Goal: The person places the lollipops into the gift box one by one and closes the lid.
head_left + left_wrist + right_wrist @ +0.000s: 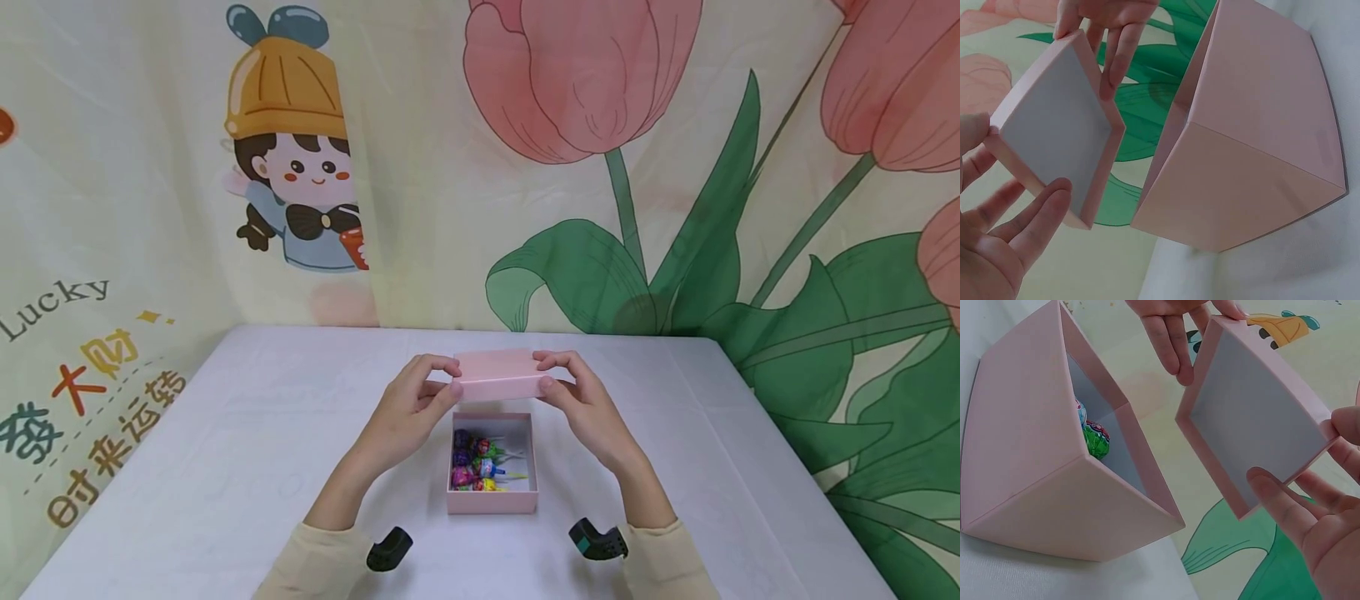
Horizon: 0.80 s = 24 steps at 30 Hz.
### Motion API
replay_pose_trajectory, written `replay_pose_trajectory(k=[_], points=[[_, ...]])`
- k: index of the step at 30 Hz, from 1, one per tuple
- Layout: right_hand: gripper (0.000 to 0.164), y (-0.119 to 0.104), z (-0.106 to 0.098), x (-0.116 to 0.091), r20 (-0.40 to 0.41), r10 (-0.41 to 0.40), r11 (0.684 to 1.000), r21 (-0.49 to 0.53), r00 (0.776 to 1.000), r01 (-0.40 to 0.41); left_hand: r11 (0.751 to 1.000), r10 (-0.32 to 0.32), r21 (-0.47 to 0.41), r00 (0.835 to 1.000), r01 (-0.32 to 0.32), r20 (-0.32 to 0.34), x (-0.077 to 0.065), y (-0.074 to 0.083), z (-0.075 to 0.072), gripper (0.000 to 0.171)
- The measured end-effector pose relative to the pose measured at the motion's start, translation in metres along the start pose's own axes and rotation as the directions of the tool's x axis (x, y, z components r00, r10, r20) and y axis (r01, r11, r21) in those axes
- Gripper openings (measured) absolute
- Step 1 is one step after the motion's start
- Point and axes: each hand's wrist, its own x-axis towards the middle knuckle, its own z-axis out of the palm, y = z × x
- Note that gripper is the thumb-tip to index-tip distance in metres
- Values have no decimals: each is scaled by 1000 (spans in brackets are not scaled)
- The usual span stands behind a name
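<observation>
Between both hands a pink box lid (498,385) is held up, just beyond and above the open pink box (492,502). My left hand (408,408) grips the lid's left end, thumb at the near side and fingers over the top. On the other end, my right hand (588,408) pinches it in the same way. The lid's pale inner face (1060,119) shows in the left wrist view. Inside the box lie several wrapped lollipops (480,467), heads at the left, sticks pointing right. In the right wrist view a green-wrapped lollipop (1096,440) shows past the box's rim.
A white cloth covers the table (262,433). Behind it hangs a backdrop (420,167) printed with tulips and a cartoon figure. A black wrist device (390,549) sits by the left sleeve, and another black device (597,540) by the right sleeve.
</observation>
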Motion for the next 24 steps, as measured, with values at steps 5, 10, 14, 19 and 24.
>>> replay_pose_trajectory(k=[5,10,14,19,24], points=[[25,0,0,0,-10,5,1000,-5,1000,-5,1000,7,-3,1000,-7,-2,1,-1,0,25],[23,2,-1,0,-12,1,1000,0,1000,-1,1000,20,-11,1000,-20,-4,2,-2,0,23],[24,3,-2,0,-8,2,1000,-1,1000,-2,999,44,-29,999,-44,1,2,-3,0,24],[33,2,-1,-1,-1,12,1000,-9,1000,-12,998,47,-37,999,-47,8,1,-4,0,36],[41,1,1,-1,-2,15,1000,-19,1000,-15,999,24,-41,1000,-24,9,0,-2,-1,44]])
